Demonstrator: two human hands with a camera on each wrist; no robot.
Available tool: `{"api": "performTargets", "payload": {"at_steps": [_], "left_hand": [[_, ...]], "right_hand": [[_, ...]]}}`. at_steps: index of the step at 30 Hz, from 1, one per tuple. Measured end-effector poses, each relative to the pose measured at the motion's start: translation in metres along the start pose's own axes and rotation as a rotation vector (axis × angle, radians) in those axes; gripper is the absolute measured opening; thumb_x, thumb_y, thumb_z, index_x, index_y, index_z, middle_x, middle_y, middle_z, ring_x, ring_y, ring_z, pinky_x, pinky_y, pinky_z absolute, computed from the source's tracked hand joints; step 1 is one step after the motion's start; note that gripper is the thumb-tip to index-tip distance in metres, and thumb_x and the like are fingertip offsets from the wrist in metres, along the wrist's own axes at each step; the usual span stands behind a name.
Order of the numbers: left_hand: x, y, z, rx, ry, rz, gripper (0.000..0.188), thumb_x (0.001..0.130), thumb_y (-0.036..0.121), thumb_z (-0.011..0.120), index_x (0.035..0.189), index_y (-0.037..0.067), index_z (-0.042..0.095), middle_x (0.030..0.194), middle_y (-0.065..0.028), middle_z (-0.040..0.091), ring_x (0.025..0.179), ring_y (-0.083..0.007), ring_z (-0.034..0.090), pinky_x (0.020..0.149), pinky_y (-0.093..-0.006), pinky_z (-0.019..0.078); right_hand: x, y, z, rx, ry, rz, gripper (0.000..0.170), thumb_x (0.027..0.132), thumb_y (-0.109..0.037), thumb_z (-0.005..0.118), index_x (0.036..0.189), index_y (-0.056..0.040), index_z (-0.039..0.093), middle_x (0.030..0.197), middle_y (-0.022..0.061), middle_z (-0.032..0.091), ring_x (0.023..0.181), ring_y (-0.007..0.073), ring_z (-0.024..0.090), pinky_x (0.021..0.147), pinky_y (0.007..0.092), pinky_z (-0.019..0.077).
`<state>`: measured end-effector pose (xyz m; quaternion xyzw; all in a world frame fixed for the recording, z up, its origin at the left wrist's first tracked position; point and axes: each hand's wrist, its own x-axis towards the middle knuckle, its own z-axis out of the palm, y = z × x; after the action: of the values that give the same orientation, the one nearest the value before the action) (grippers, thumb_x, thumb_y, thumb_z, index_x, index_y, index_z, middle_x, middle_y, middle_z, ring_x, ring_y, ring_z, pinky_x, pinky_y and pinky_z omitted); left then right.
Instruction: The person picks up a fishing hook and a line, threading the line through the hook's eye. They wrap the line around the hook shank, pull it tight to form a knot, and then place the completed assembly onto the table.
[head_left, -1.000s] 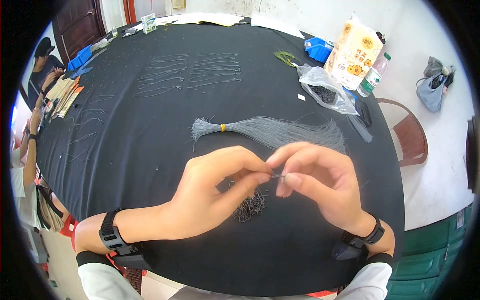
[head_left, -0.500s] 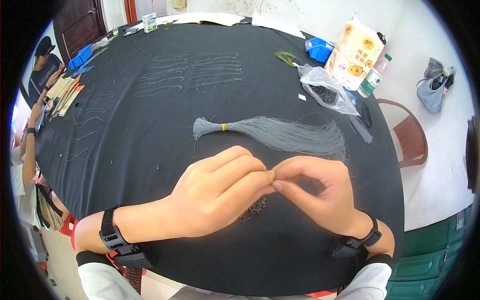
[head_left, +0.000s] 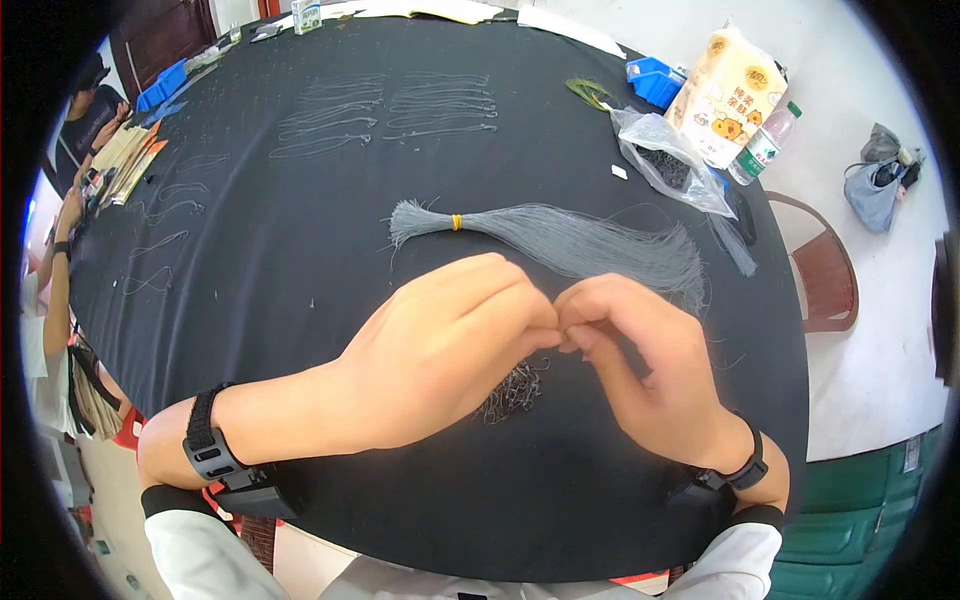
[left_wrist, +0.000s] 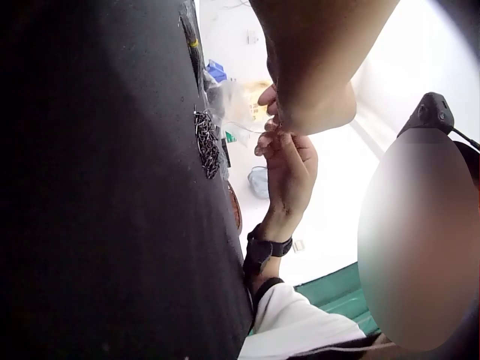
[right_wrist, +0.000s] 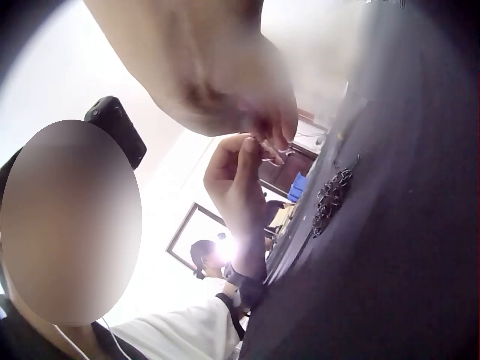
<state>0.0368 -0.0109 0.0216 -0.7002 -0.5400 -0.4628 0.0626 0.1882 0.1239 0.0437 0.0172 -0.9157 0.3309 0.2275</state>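
Observation:
Over the black-covered table (head_left: 380, 520), my left hand (head_left: 440, 350) and right hand (head_left: 650, 370) meet fingertip to fingertip, each with thumb and fingers pinched together. The small dark piece between them is mostly hidden by the fingers. In the left wrist view a thin line (left_wrist: 244, 127) runs to the fingertips of the right hand (left_wrist: 289, 176). Below the hands lies a pile of small dark metal hooks (head_left: 512, 392), partly covered by the left hand. Beyond them a grey bundle of strands (head_left: 570, 240) is tied with a yellow band (head_left: 457, 222).
Looped grey lines (head_left: 440, 105) lie in rows at the back, with several more at the left. A plastic bag (head_left: 665, 165), blue bin (head_left: 655, 82), tissue pack (head_left: 727, 95) and bottle (head_left: 765, 145) stand back right. Another person (head_left: 90, 125) is at the far left.
The head view has shifted, so the table items appear higher. The left hand's fingers now cover the dark piece seen between the fingertips a second ago; the hands remain together.

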Motion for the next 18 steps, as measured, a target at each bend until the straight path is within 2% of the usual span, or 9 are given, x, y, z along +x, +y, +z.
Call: {"api": "performTargets", "payload": {"at_steps": [3,6,7,8,10,13,16,18], "left_hand": [[0.0,-0.001,-0.001,-0.068,-0.017,-0.112,0.013,0.076,-0.002,0.07,0.086,0.0,0.062,0.079,-0.0109,0.061,0.069,-0.0243,0.06,0.062,-0.0315,0.0478],[0.002,-0.002,-0.007,-0.148,-0.04,-0.242,0.007,0.082,-0.001,0.067,0.089,-0.002,0.063,0.082,-0.0101,0.063,0.073,-0.0184,0.062,0.067,-0.0284,0.0497],[0.003,-0.003,-0.009,-0.18,-0.043,-0.289,0.007,0.083,0.0,0.066,0.089,-0.003,0.063,0.083,-0.0097,0.063,0.073,-0.0171,0.062,0.068,-0.0278,0.0501],[0.005,-0.005,-0.011,-0.212,-0.045,-0.337,0.007,0.085,0.0,0.065,0.09,-0.003,0.063,0.083,-0.0094,0.063,0.074,-0.0158,0.062,0.069,-0.0273,0.0504],[0.007,-0.008,-0.014,-0.236,-0.051,-0.378,0.007,0.088,0.003,0.063,0.09,-0.004,0.062,0.084,-0.0075,0.063,0.076,-0.0116,0.06,0.07,-0.026,0.0506],[0.01,-0.01,-0.018,-0.286,-0.084,-0.475,0.009,0.089,0.005,0.062,0.09,-0.004,0.062,0.084,-0.0053,0.062,0.076,-0.0089,0.059,0.07,-0.025,0.0502],[0.009,-0.013,-0.018,-0.288,-0.102,-0.456,0.009,0.09,0.005,0.061,0.091,-0.004,0.062,0.082,-0.0048,0.062,0.076,-0.0087,0.058,0.069,-0.0245,0.0499],[0.009,-0.017,-0.018,-0.311,-0.138,-0.498,0.01,0.09,0.005,0.061,0.09,-0.004,0.062,0.081,-0.0044,0.062,0.075,-0.0083,0.058,0.069,-0.0242,0.0498]], "right_hand": [[0.001,-0.002,-0.004,0.144,-0.044,0.156,0.007,0.089,0.004,0.053,0.095,0.0018,0.056,0.093,0.0105,0.062,0.078,0.0152,0.06,0.07,0.0272,0.0488],[0.005,0.005,-0.013,0.546,-0.04,0.313,0.01,0.095,-0.004,0.048,0.099,0.0008,0.055,0.101,0.0087,0.062,0.08,0.0139,0.06,0.071,0.0262,0.0489],[0.007,0.015,-0.016,0.72,-0.046,0.253,0.016,0.099,-0.012,0.045,0.104,0.0003,0.053,0.108,0.0084,0.06,0.083,0.0136,0.061,0.072,0.0257,0.0494],[0.01,0.015,-0.02,0.851,-0.022,0.304,0.019,0.1,-0.017,0.046,0.105,0.0004,0.052,0.11,0.0119,0.06,0.087,0.0158,0.062,0.074,0.028,0.0512],[0.012,0.022,-0.027,1.086,-0.007,0.282,0.02,0.1,-0.019,0.046,0.106,-0.0006,0.051,0.11,0.0141,0.06,0.09,0.0182,0.063,0.075,0.03,0.0526],[0.012,0.035,-0.045,1.157,-0.042,0.253,0.02,0.099,-0.019,0.048,0.106,-0.0009,0.051,0.103,0.013,0.059,0.09,0.0208,0.063,0.076,0.0309,0.0533],[0.006,0.052,-0.069,1.077,0.018,0.26,0.021,0.096,-0.019,0.052,0.107,-0.0006,0.051,0.095,0.0086,0.055,0.088,0.0197,0.061,0.074,0.0294,0.0526],[-0.002,0.059,-0.086,1.041,0.127,0.263,0.025,0.094,-0.017,0.055,0.111,0.0006,0.049,0.093,0.0054,0.05,0.086,0.0173,0.057,0.073,0.0284,0.0519]]}}
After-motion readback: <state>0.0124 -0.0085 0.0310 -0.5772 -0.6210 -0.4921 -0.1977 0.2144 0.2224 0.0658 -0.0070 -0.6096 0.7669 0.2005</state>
